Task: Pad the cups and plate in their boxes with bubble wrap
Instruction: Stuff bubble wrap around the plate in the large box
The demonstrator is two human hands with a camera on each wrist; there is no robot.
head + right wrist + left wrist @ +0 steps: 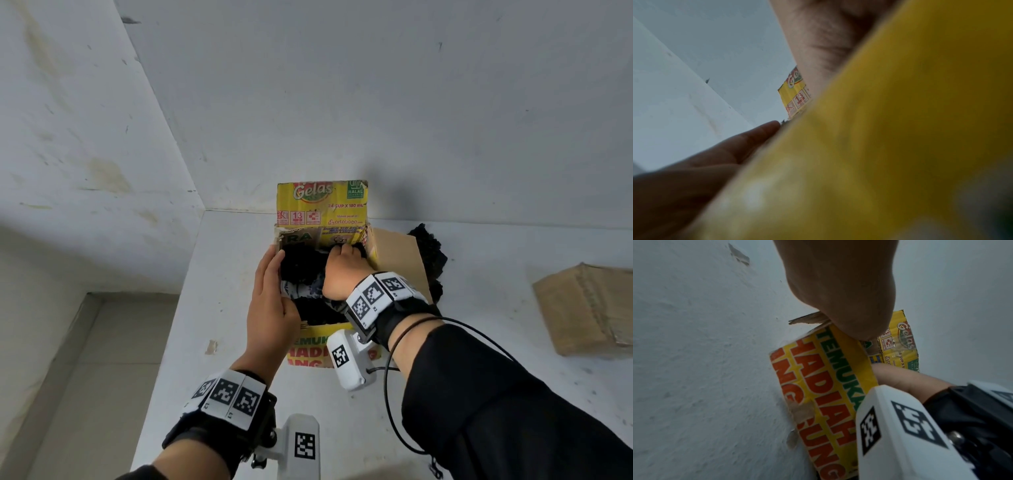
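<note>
An open yellow cardboard box [322, 202] stands on a white counter against the wall. Black bubble wrap [301, 260] fills much of it, around a white item with a blue pattern [305, 289]; I cannot tell whether that is a cup or the plate. My left hand [270, 291] lies flat along the box's left wall with straight fingers. My right hand [342, 267] reaches inside at the far right corner, its fingers curled into the black wrap and its fingertips hidden. The left wrist view shows the box's printed front [818, 394]. The right wrist view is mostly blurred yellow box [900, 129].
More black bubble wrap [430, 253] lies behind the box's brown right flap [397, 257]. A second brown cardboard box [589, 308] sits at the right. The counter's left edge [171, 342] drops to a lower ledge. Walls close in behind and to the left.
</note>
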